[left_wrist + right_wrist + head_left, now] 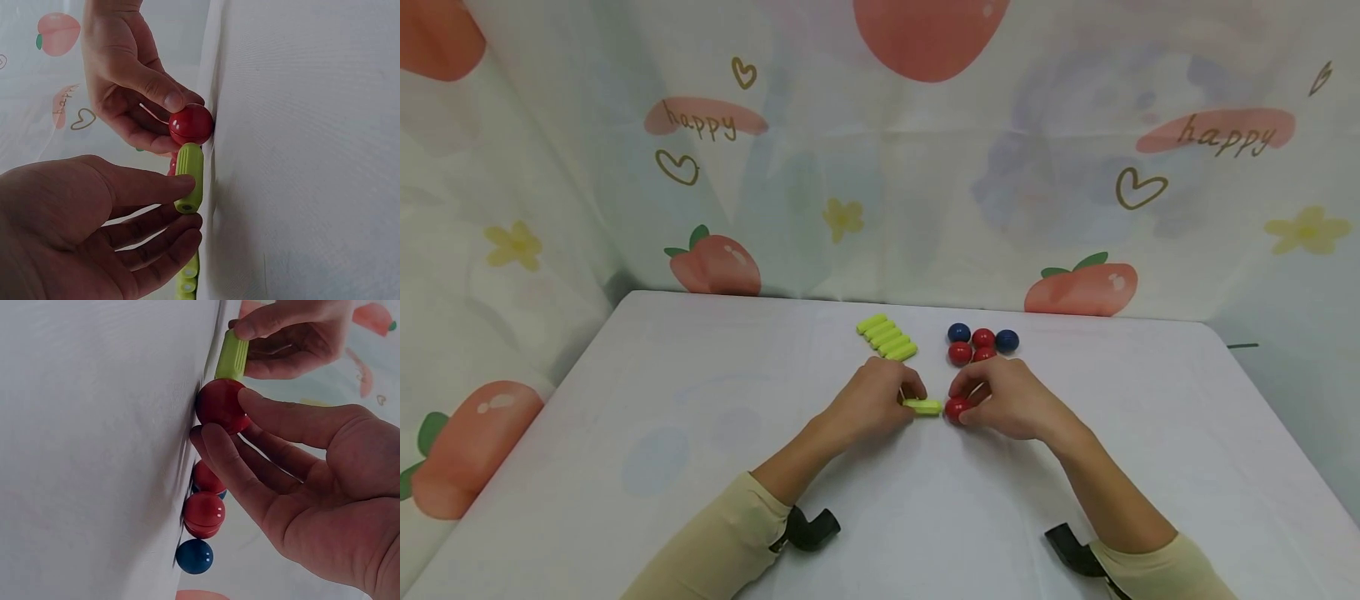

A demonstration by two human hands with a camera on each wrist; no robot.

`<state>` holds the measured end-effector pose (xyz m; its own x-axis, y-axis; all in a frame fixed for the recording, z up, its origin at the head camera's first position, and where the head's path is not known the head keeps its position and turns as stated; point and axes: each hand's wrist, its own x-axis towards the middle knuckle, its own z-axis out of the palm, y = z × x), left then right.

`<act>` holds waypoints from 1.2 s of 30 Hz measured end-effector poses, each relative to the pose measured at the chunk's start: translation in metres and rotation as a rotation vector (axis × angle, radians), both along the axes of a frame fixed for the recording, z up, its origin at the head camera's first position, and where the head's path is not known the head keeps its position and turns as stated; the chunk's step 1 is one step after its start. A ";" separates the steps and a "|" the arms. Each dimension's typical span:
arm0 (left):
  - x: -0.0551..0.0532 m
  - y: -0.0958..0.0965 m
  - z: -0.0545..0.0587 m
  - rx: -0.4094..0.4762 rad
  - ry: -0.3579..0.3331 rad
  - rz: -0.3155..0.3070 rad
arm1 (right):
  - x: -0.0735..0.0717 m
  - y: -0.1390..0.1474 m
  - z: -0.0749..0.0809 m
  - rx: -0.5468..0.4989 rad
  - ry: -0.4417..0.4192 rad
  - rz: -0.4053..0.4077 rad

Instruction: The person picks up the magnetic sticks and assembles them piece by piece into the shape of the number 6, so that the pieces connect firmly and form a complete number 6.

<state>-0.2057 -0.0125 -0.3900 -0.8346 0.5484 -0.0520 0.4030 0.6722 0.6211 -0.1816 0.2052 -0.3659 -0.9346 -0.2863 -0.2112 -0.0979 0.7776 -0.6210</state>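
My left hand (883,396) pinches a ribbed lime-green rod (922,407) by its outer end, low over the white table. In my right hand (1011,400), thumb and fingers grip a glossy red ball (957,409). In the left wrist view the rod (190,178) points its far end at the red ball (191,124), the two end to end at the ball's side. The right wrist view has the same ball (223,406) close against the rod (232,355), near the table surface.
Beyond the left hand, several more lime-green rods (887,337) lie side by side in a slanted row. Past the right hand sits a cluster of red balls (959,353) and blue balls (1007,341). A printed curtain (910,208) hangs behind the white table (737,350).
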 end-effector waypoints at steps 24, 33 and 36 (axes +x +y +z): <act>0.001 -0.001 0.002 0.012 -0.019 -0.010 | 0.000 -0.002 -0.001 0.002 -0.013 -0.005; -0.001 -0.004 0.003 -0.011 -0.047 -0.012 | -0.001 -0.001 -0.002 -0.007 -0.005 0.003; -0.002 -0.006 0.003 -0.022 -0.065 -0.017 | -0.001 -0.001 -0.003 -0.008 -0.008 0.002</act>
<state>-0.2081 -0.0184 -0.3867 -0.8199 0.5602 -0.1180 0.3737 0.6798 0.6311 -0.1831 0.2044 -0.3689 -0.9324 -0.2900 -0.2159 -0.0947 0.7722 -0.6282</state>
